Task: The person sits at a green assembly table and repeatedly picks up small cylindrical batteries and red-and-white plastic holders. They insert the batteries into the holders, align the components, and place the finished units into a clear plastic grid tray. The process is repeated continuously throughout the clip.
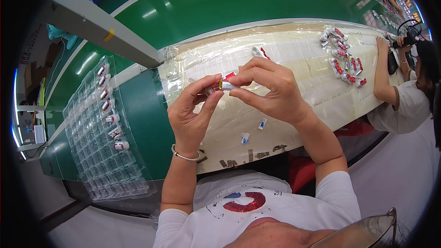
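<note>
Above the covered worktop, my two hands meet on a small silver part (225,85) with a yellow band and red pieces; it looks like a small battery cell. My left hand (187,110) pinches its left end between thumb and fingers. Thumb and forefinger of my right hand (276,86) are closed on the silver right end. My fingers cover much of the part, so its full shape is hidden. Just beyond my hands lies another white-and-red part (258,52). Small white-and-blue adhesive pieces (262,124) lie on the worktop nearer me.
On the left, a clear compartment tray (92,142) holds several white-and-red parts along one side. More such parts (342,55) lie grouped at the far right, near a co-worker's arm (385,73). A grey metal post (105,27) rises at the back left, beside a green surface (206,4).
</note>
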Motion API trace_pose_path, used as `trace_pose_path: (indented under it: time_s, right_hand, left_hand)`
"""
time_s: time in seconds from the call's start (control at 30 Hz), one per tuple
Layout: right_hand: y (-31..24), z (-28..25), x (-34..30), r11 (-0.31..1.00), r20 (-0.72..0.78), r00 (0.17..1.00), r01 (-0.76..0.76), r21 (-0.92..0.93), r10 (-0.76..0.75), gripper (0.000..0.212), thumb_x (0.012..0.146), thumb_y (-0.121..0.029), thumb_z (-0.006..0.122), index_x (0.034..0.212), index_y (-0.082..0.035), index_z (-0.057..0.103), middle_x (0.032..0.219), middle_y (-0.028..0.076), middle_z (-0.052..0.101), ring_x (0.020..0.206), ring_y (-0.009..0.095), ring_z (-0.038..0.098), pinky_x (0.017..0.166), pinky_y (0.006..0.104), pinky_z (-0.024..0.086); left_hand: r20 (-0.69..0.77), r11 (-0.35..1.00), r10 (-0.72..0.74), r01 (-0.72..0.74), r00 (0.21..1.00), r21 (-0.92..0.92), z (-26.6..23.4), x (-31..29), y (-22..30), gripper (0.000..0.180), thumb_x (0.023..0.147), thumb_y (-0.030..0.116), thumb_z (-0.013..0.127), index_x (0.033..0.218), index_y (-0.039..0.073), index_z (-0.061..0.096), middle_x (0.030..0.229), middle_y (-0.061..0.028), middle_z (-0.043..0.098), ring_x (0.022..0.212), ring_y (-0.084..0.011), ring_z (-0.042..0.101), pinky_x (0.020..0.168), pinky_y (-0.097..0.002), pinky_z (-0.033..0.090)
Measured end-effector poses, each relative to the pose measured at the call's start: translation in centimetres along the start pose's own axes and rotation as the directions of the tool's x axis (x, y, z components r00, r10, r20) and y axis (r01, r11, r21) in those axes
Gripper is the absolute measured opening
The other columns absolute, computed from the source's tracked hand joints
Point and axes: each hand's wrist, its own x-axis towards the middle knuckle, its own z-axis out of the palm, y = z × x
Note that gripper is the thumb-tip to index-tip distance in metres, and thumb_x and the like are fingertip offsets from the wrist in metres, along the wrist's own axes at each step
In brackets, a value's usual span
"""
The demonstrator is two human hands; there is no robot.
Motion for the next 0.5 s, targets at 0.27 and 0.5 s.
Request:
trace_pose_path:
  time_s: [0.27, 0.5]
  right_hand:
    - [0.6, -1.3, 0.0, 0.983, 0.157, 0.985, -0.097, 0.157, 0.072, 0.021, 0.074, -0.005, 0.081, 0.094, -0.002, 0.074, 0.085, 0.008, 0.068, 0.077, 0.018, 0.066, 0.068, 0.0276, 0.052]
    - [0.9, -2.0, 0.0, 0.96, 0.26, 0.954, -0.204, 0.193, 0.15, 0.019, 0.076, -0.006, 0.08, 0.093, -0.003, 0.074, 0.084, 0.007, 0.069, 0.077, 0.017, 0.066, 0.069, 0.0275, 0.051]
  left_hand:
    - [0.13, 0.998, 0.038, -0.045, 0.991, 0.05, -1.0, 0.5, 0.3, 0.029, 0.079, -0.003, 0.076, 0.108, 0.001, 0.072, 0.106, -0.0136, 0.072, 0.09, -0.017, 0.07, 0.08, -0.0273, 0.059]
    - [0.177, 0.943, 0.196, -0.235, 0.964, 0.237, -1.2, 0.9, 0.4, 0.032, 0.076, -0.002, 0.078, 0.107, 0.002, 0.073, 0.103, -0.014, 0.072, 0.089, -0.0203, 0.071, 0.075, -0.0285, 0.06]
